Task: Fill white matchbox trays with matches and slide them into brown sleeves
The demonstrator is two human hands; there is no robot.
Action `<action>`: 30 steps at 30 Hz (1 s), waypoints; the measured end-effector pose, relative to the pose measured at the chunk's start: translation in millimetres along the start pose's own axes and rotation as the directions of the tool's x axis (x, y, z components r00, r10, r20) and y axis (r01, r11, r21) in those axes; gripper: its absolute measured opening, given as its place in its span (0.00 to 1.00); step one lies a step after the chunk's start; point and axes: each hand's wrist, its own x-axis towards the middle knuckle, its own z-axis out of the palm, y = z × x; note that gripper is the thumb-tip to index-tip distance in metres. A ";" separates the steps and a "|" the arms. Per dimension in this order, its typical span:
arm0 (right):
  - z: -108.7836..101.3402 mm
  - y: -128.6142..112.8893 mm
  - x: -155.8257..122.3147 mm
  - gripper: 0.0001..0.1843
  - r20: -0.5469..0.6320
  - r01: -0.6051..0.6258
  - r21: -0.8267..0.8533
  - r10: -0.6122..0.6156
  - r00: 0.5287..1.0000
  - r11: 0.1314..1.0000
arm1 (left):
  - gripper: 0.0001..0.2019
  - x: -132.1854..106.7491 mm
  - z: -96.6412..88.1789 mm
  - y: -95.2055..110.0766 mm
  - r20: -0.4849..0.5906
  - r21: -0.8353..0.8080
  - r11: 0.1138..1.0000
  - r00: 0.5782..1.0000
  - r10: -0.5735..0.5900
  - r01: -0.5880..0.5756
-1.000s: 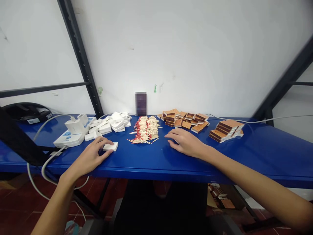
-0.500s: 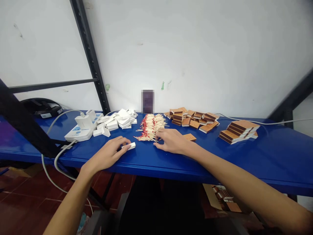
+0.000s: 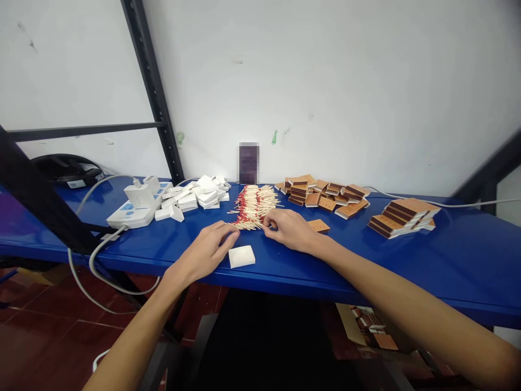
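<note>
My left hand (image 3: 205,251) lies palm down on the blue table (image 3: 448,260), fingers stretched toward the pile of red-tipped matches (image 3: 253,206). A small white inner tray (image 3: 241,256) lies flat just right of that hand, not held. My right hand (image 3: 287,228) rests at the near edge of the match pile, its fingers curled and pinching at the sticks. A single brown matchbox sleeve (image 3: 318,226) lies beside my right wrist.
A heap of white trays (image 3: 196,196) lies left of the matches, beside a white power strip (image 3: 134,209) with cables. Brown sleeves (image 3: 323,193) are piled behind, and a neater stack (image 3: 404,216) sits at right. Black shelf struts (image 3: 152,87) cross the left.
My left hand slid the white tray rightward along the table and let it go near the front edge. My right hand left the brown sleeve and moved left to the matches.
</note>
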 end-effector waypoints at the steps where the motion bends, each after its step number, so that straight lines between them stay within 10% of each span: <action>1: -2.6 0.7 -1.5 0.03 -0.011 0.012 0.019 -0.011 1.000 1.000 | 0.18 -1.5 -1.2 -0.1 -0.079 -0.040 0.999 0.997 -0.014 0.011; 6: -10.5 -9.2 -7.8 0.03 0.054 0.147 0.174 -0.158 0.986 0.974 | 0.23 -10.0 -10.1 0.4 -0.331 -0.265 0.964 0.936 -0.119 0.029; 12: -9.0 -32.3 -8.8 0.04 0.104 0.254 0.314 -0.299 0.949 0.915 | 0.36 -16.1 -1.8 -12.4 -0.188 -0.297 0.946 0.963 -0.191 0.130; 22: -20.3 -59.1 5.6 0.03 0.260 0.192 0.339 -0.288 0.922 0.921 | 0.25 -18.6 -6.0 -5.6 -0.053 -0.046 0.993 0.992 -0.111 0.109; 30: -36.8 -19.2 9.3 0.08 0.074 0.150 0.125 -0.160 0.984 0.981 | 0.25 -20.5 -7.8 -5.7 -0.032 0.018 0.998 0.997 -0.068 0.068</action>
